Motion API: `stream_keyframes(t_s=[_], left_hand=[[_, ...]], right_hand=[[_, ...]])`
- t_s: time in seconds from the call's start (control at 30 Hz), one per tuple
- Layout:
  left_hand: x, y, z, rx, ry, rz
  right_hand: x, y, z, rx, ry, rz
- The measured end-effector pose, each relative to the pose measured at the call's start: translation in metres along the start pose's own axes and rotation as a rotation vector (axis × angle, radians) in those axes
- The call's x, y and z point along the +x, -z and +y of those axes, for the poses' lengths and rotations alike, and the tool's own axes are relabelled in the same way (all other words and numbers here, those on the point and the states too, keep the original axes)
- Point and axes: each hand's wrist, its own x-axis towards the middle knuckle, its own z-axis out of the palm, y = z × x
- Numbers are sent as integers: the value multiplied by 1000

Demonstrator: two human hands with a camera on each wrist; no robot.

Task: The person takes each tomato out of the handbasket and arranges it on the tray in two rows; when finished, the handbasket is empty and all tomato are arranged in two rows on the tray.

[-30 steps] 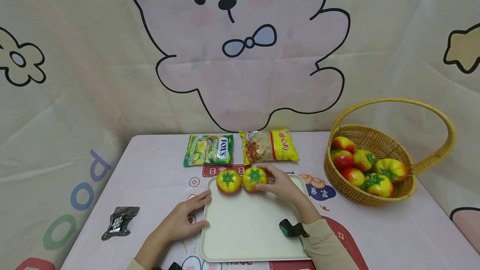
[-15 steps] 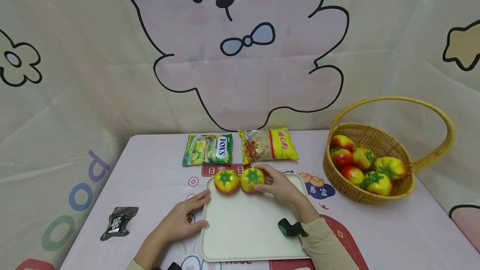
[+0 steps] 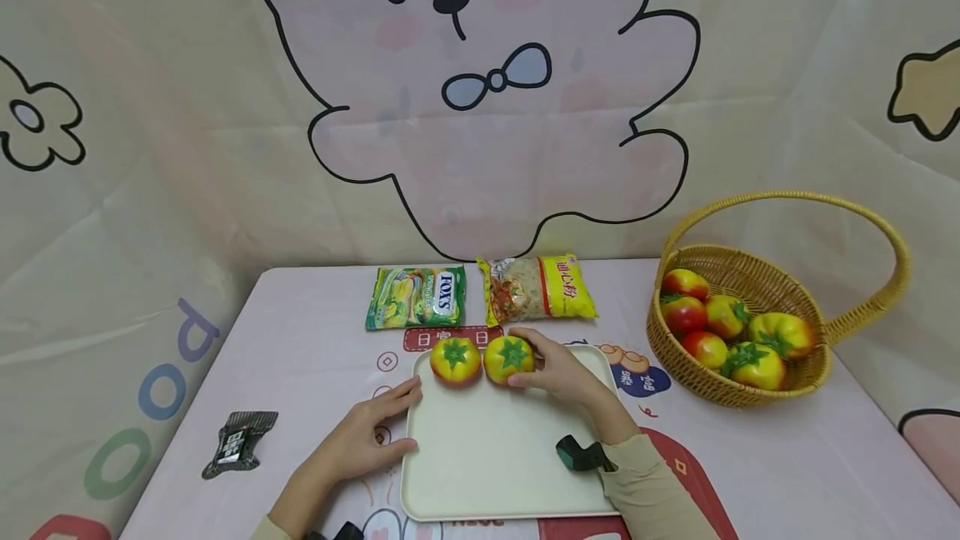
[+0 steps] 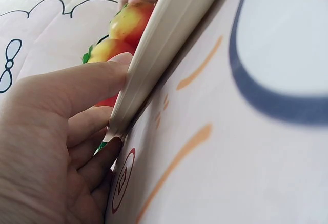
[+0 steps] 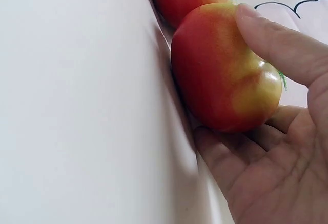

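Two toy tomatoes, yellow-red with green leaf tops, sit side by side at the far left part of a cream tray (image 3: 510,457). My right hand (image 3: 562,369) holds the right tomato (image 3: 508,357), its thumb on the near side in the head view. In the right wrist view the thumb and curled fingers lie around that tomato (image 5: 220,70), low against the tray. The left tomato (image 3: 455,361) stands close beside it, untouched by either hand. At the tray's left edge my left hand (image 3: 367,432) rests with spread fingers; its thumb touches the rim (image 4: 154,44) in the left wrist view.
On the right stands a wicker basket (image 3: 738,394) with a tall handle and several toy tomatoes inside. Behind the tray lie a green FOX'S bag (image 3: 416,298) and a yellow food packet (image 3: 536,290). A small black packet (image 3: 238,444) lies at the left.
The right thumb lies slightly lower on the tomato's near side than before. The tomatoes, tray and left hand look the same, apart from a small shift of the head view.
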Motion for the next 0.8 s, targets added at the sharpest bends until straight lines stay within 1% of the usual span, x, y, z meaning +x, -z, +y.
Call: stream_keyframes(t_s=[0.2,0.37,0.53,0.63,0.8], left_hand=[[1,1,-1,-9,6,-2],[1,1,-1,-7,4,-1],[1,1,-1,-10,-2,0],[1,1,-1,-6,-2,-3],[0,0,-2,2,7,-6]], right_hand=[[0,1,-2,-2,-19,-2],[-1,3,-3,-35,-27,-6],[-5,10,-5,-48,10,-20],[-8,16,-5,-42,38,-20],[-12,27,-3,-41,59,-8]])
